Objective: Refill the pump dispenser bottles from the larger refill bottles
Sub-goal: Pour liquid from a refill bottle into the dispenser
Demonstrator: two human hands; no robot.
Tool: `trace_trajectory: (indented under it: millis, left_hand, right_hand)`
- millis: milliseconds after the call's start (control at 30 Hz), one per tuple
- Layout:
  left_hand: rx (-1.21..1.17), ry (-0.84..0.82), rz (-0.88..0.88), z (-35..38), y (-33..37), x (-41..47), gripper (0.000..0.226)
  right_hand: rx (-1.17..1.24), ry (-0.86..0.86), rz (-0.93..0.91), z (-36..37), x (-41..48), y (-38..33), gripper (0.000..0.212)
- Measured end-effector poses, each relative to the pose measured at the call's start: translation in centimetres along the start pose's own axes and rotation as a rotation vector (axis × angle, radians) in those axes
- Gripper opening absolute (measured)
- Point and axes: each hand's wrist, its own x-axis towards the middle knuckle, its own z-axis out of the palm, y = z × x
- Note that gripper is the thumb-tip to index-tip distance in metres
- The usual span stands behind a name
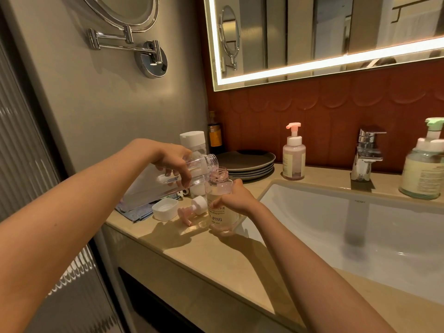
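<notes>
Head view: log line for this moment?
step: refill | left hand: holds refill bottle tilted, mouth over pump bottle neck | right hand: holds pump bottle upright on counter | pump head: off, lying on counter

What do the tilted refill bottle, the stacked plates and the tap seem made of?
Refill bottle: likely clear glossy plastic; see-through wall, threaded neck. Plates: dark, satin sheen, perhaps ceramic. Tap: polished metal, probably chrome; bright reflections.
</notes>
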Motion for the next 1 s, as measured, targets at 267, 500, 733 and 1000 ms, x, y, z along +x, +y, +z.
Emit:
trace_trajectory:
  millis: [267,500,733,1000]
  left_hand:
    - [-0.001,0.005,-0.003,0.02,0.01,0.11,0.038]
    - [-0.005,0.003,-0.002,-0.01,0.0,0.05,0.04]
    - [-0.018,-0.012,-0.002,-0.05,0.13,0.03,0.045]
    - [0.009,0.013,-0.005,-0.09,-0.21,0.53,0.032]
  right_hand:
    - [0.008,-0.002,0.0,-0.06,-0.08,0.04,0.089]
    - [0.007,-0.004,0.007,0.03,0.0,-0.04,0.09]
    - [-0.001,-0.008,0.011,-0.04,-0.03,-0.02,0.09]
    - [-0.009,-0.008,0.008,-0.04,-0.03,-0.09,0.09]
